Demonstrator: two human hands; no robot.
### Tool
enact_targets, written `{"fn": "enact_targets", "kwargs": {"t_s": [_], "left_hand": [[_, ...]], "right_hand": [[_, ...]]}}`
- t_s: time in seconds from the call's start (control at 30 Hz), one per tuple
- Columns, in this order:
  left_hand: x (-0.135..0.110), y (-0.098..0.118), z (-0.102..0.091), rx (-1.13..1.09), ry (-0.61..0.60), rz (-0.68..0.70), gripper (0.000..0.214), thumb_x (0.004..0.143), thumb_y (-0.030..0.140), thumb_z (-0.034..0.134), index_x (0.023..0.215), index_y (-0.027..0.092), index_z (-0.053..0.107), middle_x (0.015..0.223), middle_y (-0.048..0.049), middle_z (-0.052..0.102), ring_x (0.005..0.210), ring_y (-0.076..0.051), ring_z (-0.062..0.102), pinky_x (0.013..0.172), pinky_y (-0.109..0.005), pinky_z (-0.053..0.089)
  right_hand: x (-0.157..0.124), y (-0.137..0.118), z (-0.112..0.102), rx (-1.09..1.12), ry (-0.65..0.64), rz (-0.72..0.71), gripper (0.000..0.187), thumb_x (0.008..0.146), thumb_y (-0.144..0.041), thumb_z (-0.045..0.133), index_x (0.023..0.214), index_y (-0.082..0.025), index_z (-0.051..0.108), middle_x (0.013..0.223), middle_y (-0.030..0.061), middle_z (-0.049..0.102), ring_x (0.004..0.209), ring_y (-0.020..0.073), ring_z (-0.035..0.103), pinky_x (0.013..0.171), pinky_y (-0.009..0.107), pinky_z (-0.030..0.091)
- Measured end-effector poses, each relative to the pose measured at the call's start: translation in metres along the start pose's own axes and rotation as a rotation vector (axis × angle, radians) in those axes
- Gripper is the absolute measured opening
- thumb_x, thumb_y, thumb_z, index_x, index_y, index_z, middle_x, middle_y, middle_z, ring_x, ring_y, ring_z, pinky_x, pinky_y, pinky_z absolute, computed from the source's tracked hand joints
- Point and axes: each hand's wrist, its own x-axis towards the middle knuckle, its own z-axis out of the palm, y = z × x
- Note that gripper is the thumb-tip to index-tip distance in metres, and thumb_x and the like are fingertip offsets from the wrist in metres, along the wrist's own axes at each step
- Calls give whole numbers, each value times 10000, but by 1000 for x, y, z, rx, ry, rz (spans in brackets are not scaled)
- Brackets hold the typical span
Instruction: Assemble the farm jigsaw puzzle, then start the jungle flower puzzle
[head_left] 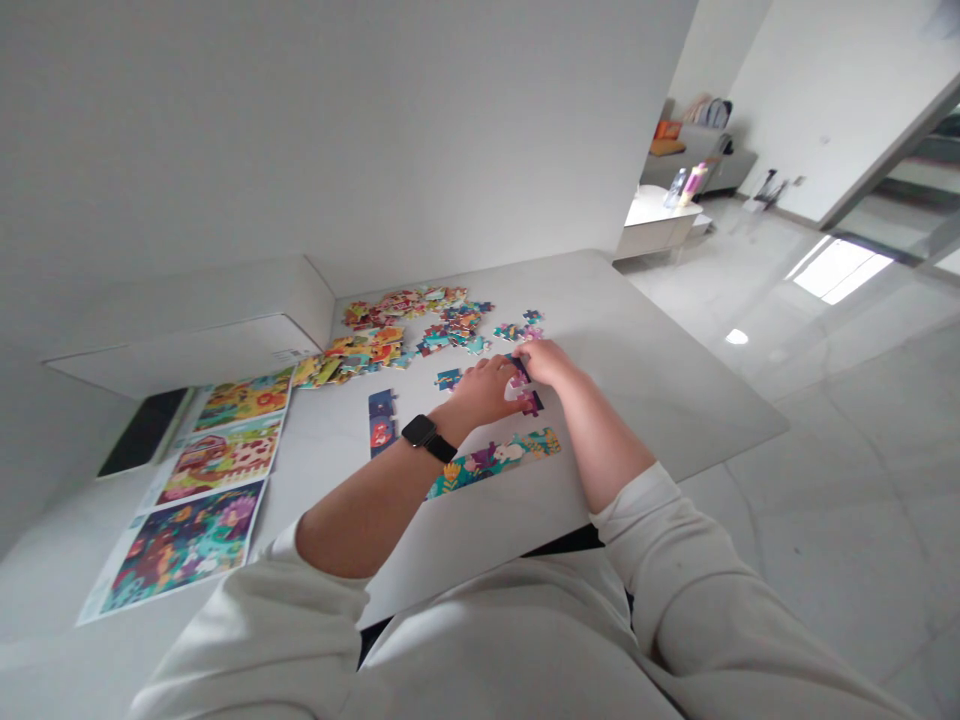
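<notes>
Many jigsaw pieces (405, 320) lie on a pale, seemingly stone tabletop (637, 390).

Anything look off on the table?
Nothing looks damaged. The only untidy spot: loose jigsaw pieces lie in unsorted heaps across the far side of the white table, beyond the left hand and right hand, looking spilled rather than laid out.

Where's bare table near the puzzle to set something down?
Widest patch: the white table right of the right hand. Smaller: below the joined puzzle strip, by the near edge. Crowded: the loose jigsaw pieces beyond the hands, and the printed picture sheets.
</notes>
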Motion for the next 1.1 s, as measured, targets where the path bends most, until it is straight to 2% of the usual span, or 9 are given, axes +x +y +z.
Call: {"fn": "enact_targets", "kwargs": {"t_s": [0.1, 0.33, 0.53, 0.73, 0.9, 1.1], "left_hand": [[-6, 12, 1, 14, -12, -31, 543, 850, 593, 821, 1233, 223, 714, 1422, -139, 629, 1300, -366, 593, 1073, -478, 507], [-12, 24, 2, -4, -14, -75, 371, 897, 488, 806, 1140, 217, 736, 1443, -132, 620, 1298, -343, 593, 1087, -462, 499], [-9, 21, 3, -4, 32, -128, 382, 922, 476, 785, 1179, 198, 732, 1415, -143, 632, 1308, -350, 585, 1102, -471, 496], [-10, 14, 7, -3, 57, -74, 445, 952, 472, 759, 1330, 242, 709, 1448, -121, 644, 1322, -346, 589, 1106, -489, 503], [-11, 10, 8, 24, 42, -17, 350, 971, 452, 732, 1297, 326, 759, 1501, -74, 638, 1352, -344, 579, 1125, -509, 500], [-10, 7, 10, 20, 46, 16, 334, 975, 462, 722, 1273, 326, 787, 1464, -72, 672, 1318, -330, 617, 1132, -490, 513]], "right_hand": [[-1, -2, -1, -21, -21, 15, 390, 997, -128, 610, 1309, -258, 803, 1407, 58, 755, 1353, 208, 670, 1109, 263, 467], [-1, -3, -1, -25, -23, 26, 428, 1007, -106, 571, 1333, -270, 796, 1434, 51, 739, 1376, 202, 657, 1136, 267, 462], [-2, -3, -2, -32, -23, -1, 417, 1008, -100, 570, 1328, -245, 795, 1418, 64, 748, 1360, 204, 666, 1139, 267, 459], [-1, -2, -2, -36, -27, -11, 408, 1004, -105, 586, 1319, -253, 799, 1411, 62, 752, 1350, 209, 673, 1135, 272, 465], [-1, -3, -2, -52, -22, -31, 405, 1001, -99, 573, 1282, -253, 820, 1380, 72, 768, 1326, 219, 690, 1131, 286, 474], [-1, -5, -2, -89, -23, -31, 416, 1003, -95, 557, 1278, -259, 822, 1390, 61, 763, 1336, 213, 684, 1131, 280, 473]]}}
